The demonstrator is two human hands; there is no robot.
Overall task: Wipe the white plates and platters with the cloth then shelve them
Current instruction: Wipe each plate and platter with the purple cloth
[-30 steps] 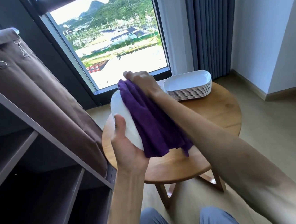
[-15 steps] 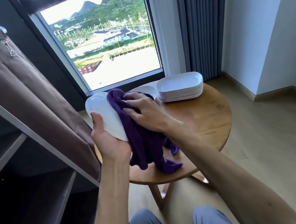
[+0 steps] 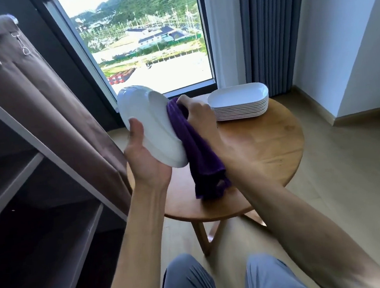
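I see a round wooden desk [image 3: 265, 145] by a big window [image 3: 151, 43] with blue curtains [image 3: 273, 31], a pale wood floor [image 3: 351, 186], and dark open shelves [image 3: 29, 217] with a brown cover [image 3: 47, 99] on my left. A stack of white platters [image 3: 242, 102] sits at the back of the desk, and my left hand [image 3: 145, 158] grips one tilted white plate [image 3: 153, 131] above the desk's left edge, thumb on its back. My right hand [image 3: 197, 117] grips the purple cloth [image 3: 201, 161] against the plate's far side, which is hidden, and the fingers are partly lost in the cloth.
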